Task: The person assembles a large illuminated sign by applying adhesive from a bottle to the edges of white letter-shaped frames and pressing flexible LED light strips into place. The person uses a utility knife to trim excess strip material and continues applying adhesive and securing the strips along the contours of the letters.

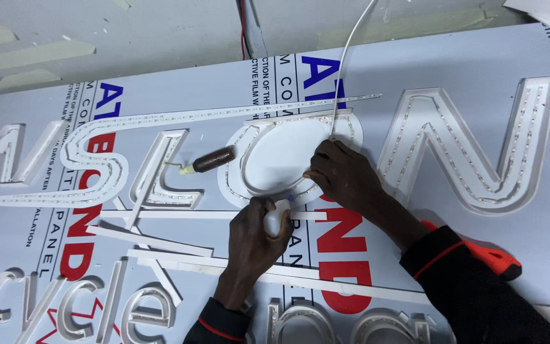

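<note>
Right now we grip a small white glue bottle (277,216) in our left hand (253,245), its tip at the oval letter's (281,156) lower edge, while our right hand's (342,175) fingers press the light strip (307,190) against that rim on the panel (453,255).

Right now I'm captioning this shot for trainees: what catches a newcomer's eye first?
Big white channel letters lined with dotted light strips, above all the angular letter at right. At centre, both hands work on the oval letter: the left hand holds a small white squeeze bottle, the right hand presses the rim.
</note>
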